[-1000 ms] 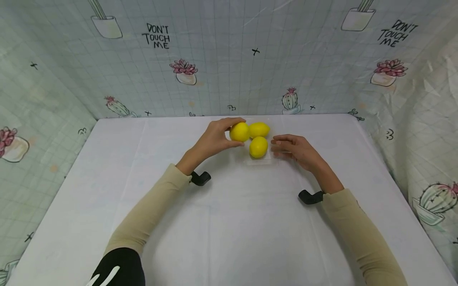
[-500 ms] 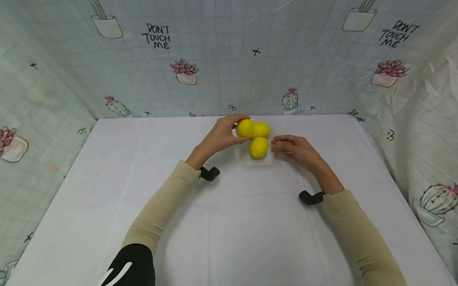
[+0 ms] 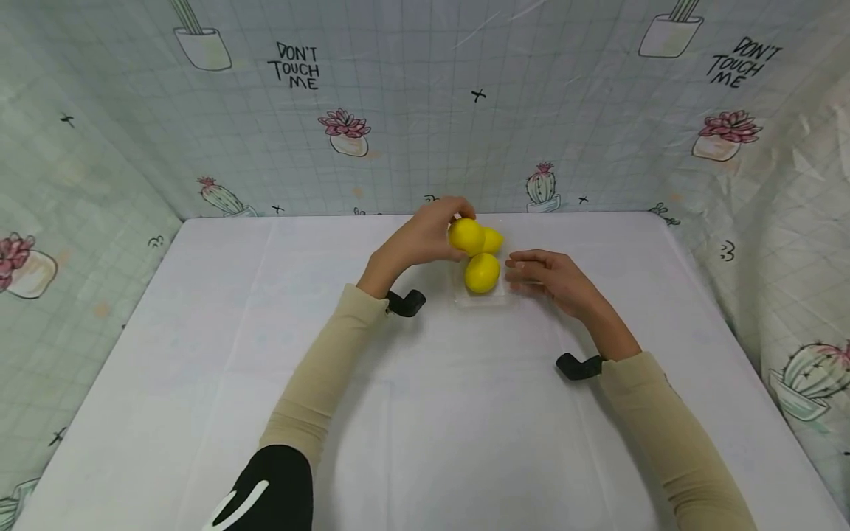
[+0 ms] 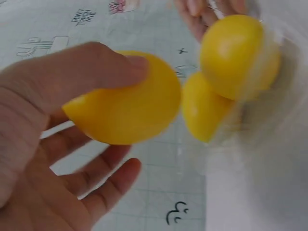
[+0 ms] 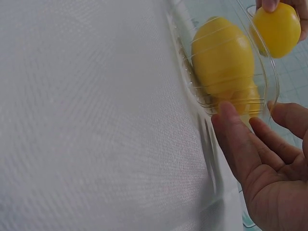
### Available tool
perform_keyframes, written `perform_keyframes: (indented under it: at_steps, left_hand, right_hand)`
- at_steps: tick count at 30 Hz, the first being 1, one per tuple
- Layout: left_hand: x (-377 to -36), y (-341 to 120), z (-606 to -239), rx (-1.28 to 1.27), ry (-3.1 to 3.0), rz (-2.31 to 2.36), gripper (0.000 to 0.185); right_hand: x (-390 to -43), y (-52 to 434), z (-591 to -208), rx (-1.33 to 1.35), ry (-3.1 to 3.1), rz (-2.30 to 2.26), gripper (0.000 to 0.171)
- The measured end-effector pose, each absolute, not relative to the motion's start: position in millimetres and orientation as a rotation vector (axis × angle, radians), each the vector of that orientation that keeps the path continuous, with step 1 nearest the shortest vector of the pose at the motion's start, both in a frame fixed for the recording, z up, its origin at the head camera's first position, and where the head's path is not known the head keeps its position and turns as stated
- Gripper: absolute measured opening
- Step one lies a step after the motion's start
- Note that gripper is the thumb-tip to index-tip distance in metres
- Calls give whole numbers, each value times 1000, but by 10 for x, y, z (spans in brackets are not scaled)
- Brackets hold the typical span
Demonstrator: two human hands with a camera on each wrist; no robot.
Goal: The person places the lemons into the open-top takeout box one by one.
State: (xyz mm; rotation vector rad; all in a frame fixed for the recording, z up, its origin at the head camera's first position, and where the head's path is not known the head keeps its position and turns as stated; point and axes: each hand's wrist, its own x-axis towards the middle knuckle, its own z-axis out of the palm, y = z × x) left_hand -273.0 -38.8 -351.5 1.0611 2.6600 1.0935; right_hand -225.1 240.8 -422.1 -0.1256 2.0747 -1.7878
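Yellow and smooth, a lemon [image 3: 466, 236] sits pinched in the left hand [image 3: 420, 240], thumb on one side and fingers curled round the other (the left wrist view shows this plainly), held just above the clear plastic tray [image 3: 479, 296]. At about 5 o'clock from it a second lemon [image 3: 481, 272] lies in the tray; a third lemon [image 3: 493, 240] lies at 3 o'clock, partly hidden. At 3 o'clock from the tray the right hand [image 3: 551, 279] rests, fingers relaxed and nearly straight, fingertips [image 5: 228, 111] at its edge. White cloth covers the table [image 3: 425, 413]; a cactus-print backdrop [image 3: 425, 110] stands at 12 o'clock.
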Motion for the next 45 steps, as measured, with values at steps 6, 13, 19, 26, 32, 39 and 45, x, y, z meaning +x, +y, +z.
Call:
perform_keyframes:
  at_steps: [6,13,19,26,32,39,45]
  left_hand:
    - [-2710,-276,-3400,896,2710,948,51]
    - [-2692,-159,-3334,781,2731,869,50]
    - [-2676,-118,-3334,733,2723,798,52]
    - [-2702,-85,-3488,694,2721,746,55]
    - [-2718,-70,-3577,719,2682,694,56]
    - [-2711,-128,-3536,724,2680,757,49]
    - [-2704,-148,-3582,733,2667,776,44]
  right_hand:
    - [-2246,2410,-4236,-113,2066,-1790,51]
    - [-2242,2413,-4252,-116,2060,-1798,52]
    - [-2252,2404,-4255,-124,2063,-1801,51]
    - [-2247,2388,-4233,-93,2085,-1792,50]
    - [-2251,2365,-4218,-102,2126,-1771,46]
    - [-2253,2366,-4194,-126,2101,-1763,49]
    - [-2247,2382,-4200,-120,2128,-1740,49]
